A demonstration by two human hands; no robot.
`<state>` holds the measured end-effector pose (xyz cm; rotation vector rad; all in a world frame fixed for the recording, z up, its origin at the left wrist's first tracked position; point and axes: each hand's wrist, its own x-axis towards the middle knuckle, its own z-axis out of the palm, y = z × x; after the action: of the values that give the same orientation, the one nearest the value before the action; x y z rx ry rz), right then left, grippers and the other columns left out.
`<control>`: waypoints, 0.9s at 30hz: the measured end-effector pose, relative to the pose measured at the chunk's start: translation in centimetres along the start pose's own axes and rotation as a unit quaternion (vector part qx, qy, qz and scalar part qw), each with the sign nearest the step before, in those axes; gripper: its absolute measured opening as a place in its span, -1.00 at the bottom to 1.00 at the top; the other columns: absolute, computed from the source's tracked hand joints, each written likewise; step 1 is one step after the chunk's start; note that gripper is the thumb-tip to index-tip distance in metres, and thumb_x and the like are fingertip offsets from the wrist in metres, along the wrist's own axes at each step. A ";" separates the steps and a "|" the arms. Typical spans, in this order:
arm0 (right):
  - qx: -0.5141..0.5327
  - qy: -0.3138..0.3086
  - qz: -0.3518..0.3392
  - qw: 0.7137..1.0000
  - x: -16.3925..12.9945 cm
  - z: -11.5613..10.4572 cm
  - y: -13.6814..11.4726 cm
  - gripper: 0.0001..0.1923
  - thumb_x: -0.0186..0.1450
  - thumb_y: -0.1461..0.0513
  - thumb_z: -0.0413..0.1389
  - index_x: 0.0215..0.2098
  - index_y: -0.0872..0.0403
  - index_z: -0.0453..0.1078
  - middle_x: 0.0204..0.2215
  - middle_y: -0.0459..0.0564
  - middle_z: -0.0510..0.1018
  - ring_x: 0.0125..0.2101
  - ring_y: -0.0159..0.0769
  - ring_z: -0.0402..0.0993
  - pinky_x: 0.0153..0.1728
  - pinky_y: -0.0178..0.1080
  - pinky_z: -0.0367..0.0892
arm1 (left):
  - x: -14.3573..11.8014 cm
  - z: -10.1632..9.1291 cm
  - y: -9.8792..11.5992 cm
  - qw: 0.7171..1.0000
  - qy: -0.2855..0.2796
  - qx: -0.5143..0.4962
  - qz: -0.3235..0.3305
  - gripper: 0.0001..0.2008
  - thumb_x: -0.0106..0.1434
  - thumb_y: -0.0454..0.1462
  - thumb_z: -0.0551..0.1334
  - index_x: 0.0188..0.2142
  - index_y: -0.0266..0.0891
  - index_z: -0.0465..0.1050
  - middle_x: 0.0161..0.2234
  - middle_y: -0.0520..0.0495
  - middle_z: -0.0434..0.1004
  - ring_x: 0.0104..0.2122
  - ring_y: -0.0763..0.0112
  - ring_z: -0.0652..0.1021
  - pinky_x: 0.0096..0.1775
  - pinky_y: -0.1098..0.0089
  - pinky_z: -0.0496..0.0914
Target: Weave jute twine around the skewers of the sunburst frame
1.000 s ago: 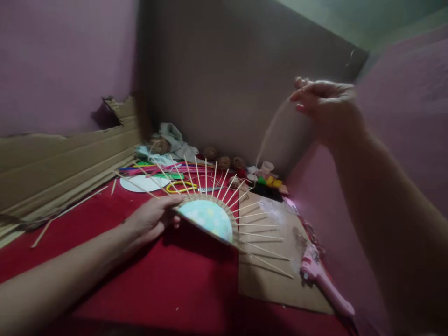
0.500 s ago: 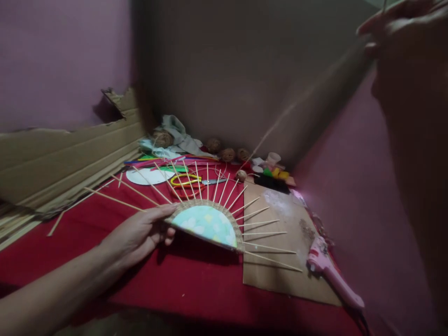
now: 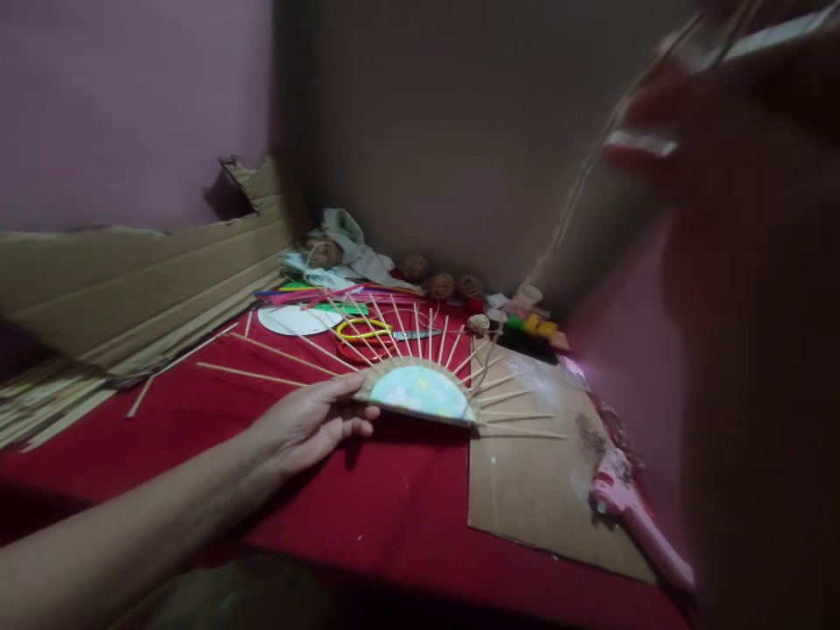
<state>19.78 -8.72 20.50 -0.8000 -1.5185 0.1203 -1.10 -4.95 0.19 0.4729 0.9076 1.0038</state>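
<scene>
The left hand (image 3: 308, 427) grips the left rim of the skewer-ringed woven disc (image 3: 420, 393), held tilted over the red table (image 3: 367, 516) mid-surface. The blurred right hand (image 3: 722, 166), raised high, pinches the twine (image 3: 577, 197) running taut down to the disc.

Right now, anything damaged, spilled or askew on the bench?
Yes. The cardboard sheet at the left has a ragged, torn top corner. The cardboard mat carries a pale powdery smear and a dark gritty patch near the pink glue gun. Loose skewers lie scattered on the red cloth.
</scene>
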 end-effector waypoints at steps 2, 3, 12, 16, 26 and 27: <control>-0.058 -0.050 -0.050 0.996 -2.8 1.3 0.7 -0.75 0.22 0.38 0.13 -0.41 -0.08 0.57 -0.15 -0.24 0.56 0.09 -0.28 0.31 0.05 -0.23 0.23 | -0.2 -0.2 0.1 1.000 -0.004 0.008 -0.008 -0.83 0.22 -0.47 0.13 -0.28 -0.42 0.50 -0.44 -0.17 0.50 -0.58 0.42 0.50 -0.63 0.47 0.44; -0.071 -0.074 -0.072 0.992 -3.8 1.8 1.5 -0.77 0.22 0.38 0.14 -0.36 -0.08 0.56 -0.09 -0.24 0.53 0.07 -0.31 0.33 0.09 -0.20 0.20 | -0.3 -0.2 0.2 1.000 -0.009 0.011 -0.012 -0.82 0.21 -0.48 0.13 -0.25 -0.42 0.50 -0.43 -0.18 0.51 -0.58 0.43 0.50 -0.62 0.47 0.44; -0.222 -0.192 -0.048 0.955 -8.7 5.0 9.9 -0.85 0.23 0.29 0.13 -0.43 0.04 0.56 -0.45 0.02 0.42 -0.35 -0.24 0.33 -0.32 -0.13 0.31 | -1.8 -2.9 0.8 0.998 -0.026 0.042 -0.042 -0.86 0.14 -0.49 0.17 -0.31 -0.49 0.49 -0.36 -0.34 0.57 -0.43 0.29 0.60 -0.54 0.50 0.48; -0.118 -0.235 0.056 0.963 -9.8 5.5 10.6 -0.87 0.21 0.26 0.15 -0.43 0.01 0.56 -0.22 0.04 0.54 -0.17 -0.19 0.39 -0.14 -0.08 0.30 | -3.1 -3.9 0.9 0.988 -0.063 0.135 -0.039 -0.84 0.13 -0.39 0.23 -0.28 -0.48 0.49 -0.34 -0.38 0.58 -0.45 0.28 0.59 -0.61 0.52 0.43; 0.002 -0.308 0.190 0.932 -12.7 7.3 9.2 -0.84 0.24 0.25 0.11 -0.31 0.10 0.55 -0.44 -0.02 0.61 -0.44 -0.35 0.48 -0.40 -0.29 0.33 | -3.4 -0.2 1.7 0.765 -0.018 0.477 0.432 -0.68 0.21 -0.19 0.22 -0.05 -0.24 0.36 -0.26 -0.07 0.52 -0.33 0.42 0.53 -0.37 0.46 0.43; -0.011 -0.316 0.159 0.935 -12.9 7.4 9.1 -0.84 0.25 0.27 0.10 -0.29 0.10 0.54 -0.42 -0.01 0.61 -0.42 -0.35 0.49 -0.37 -0.28 0.34 | -3.2 0.1 1.5 0.706 -0.018 0.507 0.495 -0.74 0.24 -0.21 0.20 -0.09 -0.25 0.38 -0.24 -0.08 0.51 -0.29 0.42 0.52 -0.31 0.45 0.42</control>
<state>15.47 -6.04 3.82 -1.0864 -1.9758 0.6552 -2.56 -6.96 2.69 2.0920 1.1329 1.3476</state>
